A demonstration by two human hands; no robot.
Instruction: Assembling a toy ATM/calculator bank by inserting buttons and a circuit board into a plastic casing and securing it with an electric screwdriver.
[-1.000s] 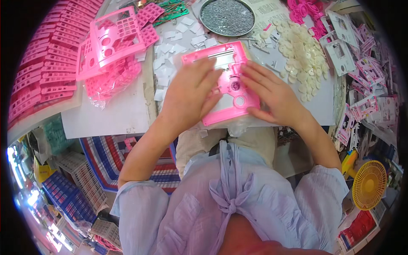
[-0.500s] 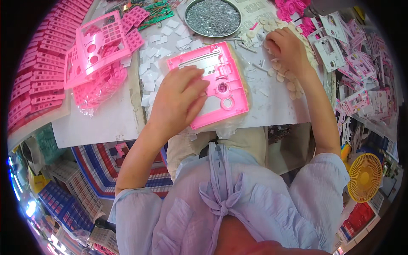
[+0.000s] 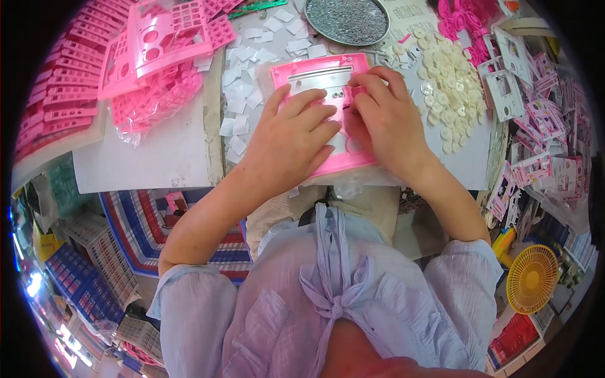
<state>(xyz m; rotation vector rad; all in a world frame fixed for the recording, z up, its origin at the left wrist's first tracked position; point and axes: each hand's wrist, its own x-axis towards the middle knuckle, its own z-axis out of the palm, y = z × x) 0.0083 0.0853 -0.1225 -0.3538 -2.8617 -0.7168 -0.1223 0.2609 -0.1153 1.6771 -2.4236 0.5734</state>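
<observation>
Head view: left hand (image 3: 291, 140) lying flat, fingers spread, pressing pink panel (image 3: 315, 75) at table's (image 3: 157, 157) near edge; right hand (image 3: 384, 123) fingers pinching at panel's middle, white discs (image 3: 449, 94) just beside.

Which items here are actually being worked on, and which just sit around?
In use: pink panel, left hand, right hand pressing on it.
Lying about: white discs, grey tray, white squares, pink frames, yellow fan.
</observation>
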